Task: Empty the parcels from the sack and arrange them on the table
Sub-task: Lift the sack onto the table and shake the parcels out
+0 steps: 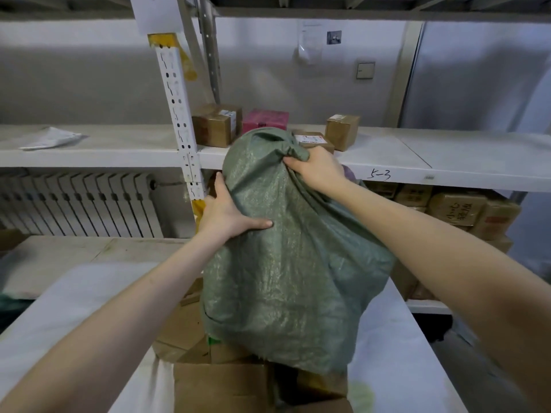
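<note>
Brown parcels [220, 386] lie heaped at the table's [396, 338] near edge, under the green sack [292, 263]. You hold it up: your right hand [316, 169] squeezes its bunched top and your left hand [226, 213] grips its side. It looks bulgy, so more may be inside, and the heap needs tidying.

Parcel storeroom, white slotted metal shelving [176, 93], shelf edge hand-marked 5-3 [378, 174], taped cardboard parcels [216, 125] with shipping labels, more boxes [456, 208] stacked below, green woven sack [292, 248].
</note>
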{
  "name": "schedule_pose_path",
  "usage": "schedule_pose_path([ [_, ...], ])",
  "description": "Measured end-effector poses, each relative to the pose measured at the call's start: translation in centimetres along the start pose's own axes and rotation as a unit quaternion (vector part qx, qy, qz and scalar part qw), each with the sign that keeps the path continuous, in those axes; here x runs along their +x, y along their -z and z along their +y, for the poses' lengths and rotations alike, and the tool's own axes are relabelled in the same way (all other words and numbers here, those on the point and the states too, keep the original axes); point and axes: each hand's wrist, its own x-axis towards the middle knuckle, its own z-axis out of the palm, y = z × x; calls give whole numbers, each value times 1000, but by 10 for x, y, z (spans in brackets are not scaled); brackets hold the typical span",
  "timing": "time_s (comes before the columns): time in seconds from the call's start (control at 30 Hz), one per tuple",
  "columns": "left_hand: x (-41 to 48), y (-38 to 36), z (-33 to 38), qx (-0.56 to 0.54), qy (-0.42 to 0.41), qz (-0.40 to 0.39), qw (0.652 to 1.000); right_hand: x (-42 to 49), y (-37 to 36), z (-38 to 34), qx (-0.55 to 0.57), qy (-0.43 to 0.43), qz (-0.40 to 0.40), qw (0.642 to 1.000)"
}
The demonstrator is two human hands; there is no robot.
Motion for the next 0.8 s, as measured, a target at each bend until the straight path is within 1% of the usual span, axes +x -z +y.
schedule_pose_path([
  [0.1, 7, 14, -5, 31, -38, 55, 997, 1, -9, -24, 100, 15, -9, 995],
  [0.2, 12, 24, -11, 63, -41, 91, 993, 2, -24, -37, 175, 13, -6, 985],
  [0.27, 13, 27, -16, 57, -47, 106, 992, 1, -31, -40, 216, 12, -12, 976],
  [0.33, 13, 31, -19, 29, -69, 133, 988, 0, -32, -45, 262, 14, -17, 965],
  [0.47, 13, 41, -14, -26, -139, 200, 970, 3, -26, -60, 391, 1, -19, 920],
  [0.57, 17, 45, -12, -40, -157, 233, 959, 5, -26, -63, 457, -13, -17, 889],
  [0.63, 21, 41, -17, -17, -154, 226, 962, 4, -31, -55, 473, -33, -24, 880],
  [0.7, 25, 32, -24, 27, -133, 181, 974, 5, -39, -39, 447, -56, -30, 892],
  [0.77, 28, 23, -28, 82, -99, 128, 983, 5, -45, -25, 370, -52, -23, 927],
  [0.8, 28, 21, -27, 109, -80, 113, 984, 6, -45, -21, 328, -39, -18, 944],
])
